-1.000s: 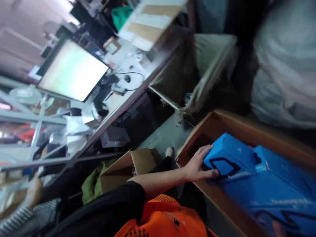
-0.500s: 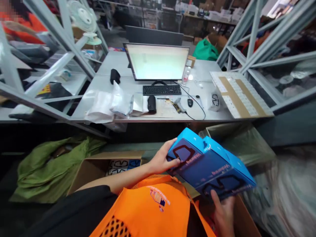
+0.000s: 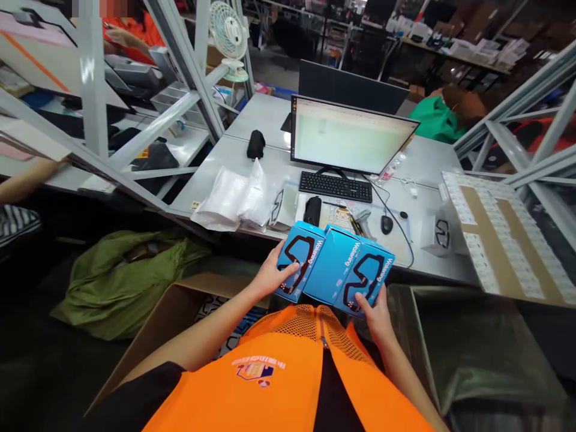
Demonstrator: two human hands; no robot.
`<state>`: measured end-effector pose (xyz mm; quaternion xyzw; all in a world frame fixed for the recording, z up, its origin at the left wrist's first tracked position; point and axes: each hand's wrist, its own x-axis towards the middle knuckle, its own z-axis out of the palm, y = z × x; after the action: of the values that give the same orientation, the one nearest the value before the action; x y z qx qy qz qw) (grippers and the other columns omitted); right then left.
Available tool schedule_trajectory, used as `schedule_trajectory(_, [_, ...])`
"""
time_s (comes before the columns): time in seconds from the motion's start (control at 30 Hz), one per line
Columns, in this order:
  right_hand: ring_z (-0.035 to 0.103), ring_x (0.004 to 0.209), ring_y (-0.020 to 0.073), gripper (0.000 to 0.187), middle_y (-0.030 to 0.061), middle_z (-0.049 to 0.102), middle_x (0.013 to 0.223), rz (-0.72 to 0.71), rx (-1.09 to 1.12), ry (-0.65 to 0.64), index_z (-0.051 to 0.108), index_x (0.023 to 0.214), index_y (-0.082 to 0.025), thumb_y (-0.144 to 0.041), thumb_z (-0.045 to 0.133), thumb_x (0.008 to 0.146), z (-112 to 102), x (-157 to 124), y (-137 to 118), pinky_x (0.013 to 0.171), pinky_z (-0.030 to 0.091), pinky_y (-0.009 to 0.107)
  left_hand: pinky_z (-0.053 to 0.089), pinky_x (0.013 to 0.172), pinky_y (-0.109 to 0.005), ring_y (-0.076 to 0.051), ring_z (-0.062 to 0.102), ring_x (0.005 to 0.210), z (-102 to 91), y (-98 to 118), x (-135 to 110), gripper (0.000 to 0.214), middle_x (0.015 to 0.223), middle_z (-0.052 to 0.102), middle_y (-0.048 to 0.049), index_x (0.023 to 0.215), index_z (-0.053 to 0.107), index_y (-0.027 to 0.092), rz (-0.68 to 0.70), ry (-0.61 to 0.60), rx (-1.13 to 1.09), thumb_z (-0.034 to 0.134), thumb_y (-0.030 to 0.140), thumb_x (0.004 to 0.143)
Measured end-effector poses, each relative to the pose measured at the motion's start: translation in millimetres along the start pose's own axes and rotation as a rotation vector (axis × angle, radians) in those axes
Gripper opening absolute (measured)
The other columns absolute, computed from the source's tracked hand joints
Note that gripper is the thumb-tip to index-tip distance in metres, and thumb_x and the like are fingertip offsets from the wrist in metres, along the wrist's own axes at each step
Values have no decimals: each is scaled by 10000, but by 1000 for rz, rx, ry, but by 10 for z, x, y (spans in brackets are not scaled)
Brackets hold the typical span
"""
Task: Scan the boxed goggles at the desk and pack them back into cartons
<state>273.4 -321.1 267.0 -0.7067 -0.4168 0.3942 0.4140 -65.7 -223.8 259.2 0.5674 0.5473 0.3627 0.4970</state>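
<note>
I hold a row of three blue boxes [image 3: 333,267] side by side, just in front of the grey desk's near edge [image 3: 315,240]. Each box bears a dark goggle outline and white lettering. My left hand [image 3: 271,275] grips the left end box, thumb on its front. My right hand [image 3: 373,307] grips the right end box from below. An orange mesh vest [image 3: 288,372] covers my chest beneath the boxes.
On the desk stand a lit monitor [image 3: 351,135], keyboard [image 3: 335,186], mouse [image 3: 386,224] and white plastic bags [image 3: 234,198]. An open cardboard box [image 3: 162,318] sits at my lower left beside a green bag [image 3: 121,282]. A plastic-lined carton [image 3: 463,354] is right. Metal shelving [image 3: 148,132] rises left.
My view has swung from the carton at my side to the desk. The blue boxes have been lifted out and brought up level before the desk, both hands now on them.
</note>
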Motion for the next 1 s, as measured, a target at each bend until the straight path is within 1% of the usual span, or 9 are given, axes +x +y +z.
schedule_trajectory(0.13, [690, 1353, 357, 1014, 128, 632, 1559, 5, 46, -134, 398, 1662, -325, -573, 863, 796, 191, 800, -182, 1172, 553, 601, 430, 1284, -546, -364, 584, 1486, -181, 97, 485, 887, 1622, 597, -165, 1634, 495, 200, -66, 98, 18, 759, 568, 870])
schedule_trajectory(0.27, [609, 1460, 336, 1037, 125, 524, 1663, -79, 50, -287, 340, 1691, -338, -566, 844, 815, 441, 1574, -521, 1253, 484, 582, 520, 1208, -530, -366, 689, 1346, -403, 278, 930, 802, 1477, 715, -140, 1536, 586, 186, -140, 190, 50, 731, 622, 878])
schedule_trajectory(0.37, [605, 1462, 341, 1054, 141, 545, 1645, -112, 93, -399, 315, 1694, -318, -568, 833, 811, 758, 2046, -765, 1271, 462, 578, 531, 1200, -521, -364, 694, 1335, -651, 399, 1203, 786, 1455, 734, -120, 1507, 610, 193, -162, 268, 96, 732, 645, 875])
schedule_trajectory(0.47, [614, 1448, 357, 1105, 142, 571, 1625, -93, 121, -494, 283, 1695, -310, -577, 843, 780, 1147, 2393, -942, 1284, 447, 583, 532, 1200, -512, -356, 690, 1347, -943, 442, 1403, 805, 1486, 720, -121, 1535, 593, 203, -195, 334, 105, 741, 644, 877])
schedule_trajectory(0.57, [629, 1435, 364, 1141, 145, 569, 1628, -56, 126, -571, 263, 1692, -294, -595, 859, 766, 1455, 2612, -1017, 1277, 462, 579, 519, 1211, -508, -346, 687, 1355, -1163, 367, 1551, 794, 1501, 712, -121, 1537, 598, 211, -227, 359, 86, 745, 641, 887])
schedule_trajectory(0.67, [641, 1427, 366, 1141, 151, 586, 1612, -17, 126, -579, 277, 1684, -289, -606, 874, 765, 1573, 2735, -948, 1235, 519, 554, 523, 1206, -502, -343, 685, 1360, -1217, 166, 1702, 792, 1477, 727, -127, 1512, 616, 187, -250, 329, 39, 737, 652, 882])
schedule_trajectory(0.8, [663, 1400, 373, 1121, 139, 608, 1594, 97, 117, -468, 337, 1657, -312, -587, 909, 732, 1592, 2795, -715, 1202, 547, 581, 533, 1192, -459, -336, 685, 1369, -1165, -200, 1930, 808, 1491, 718, -127, 1532, 602, 181, -265, 203, -6, 719, 667, 897])
schedule_trajectory(0.87, [667, 1390, 374, 1112, 140, 618, 1585, 142, 106, -415, 363, 1641, -304, -583, 918, 718, 1680, 2791, -626, 1196, 543, 599, 530, 1188, -458, -350, 686, 1368, -1221, -371, 2040, 796, 1488, 718, -138, 1515, 618, 171, -270, 155, -6, 714, 672, 905])
schedule_trajectory(1.0, [699, 1335, 345, 1136, 144, 682, 1501, 211, 110, -448, 362, 1635, -263, -611, 920, 709, 2163, 2781, -563, 1173, 565, 548, 520, 1184, -507, -376, 694, 1356, -1624, -662, 2246, 823, 1461, 735, -144, 1545, 600, 202, -349, 156, 79, 740, 684, 893])
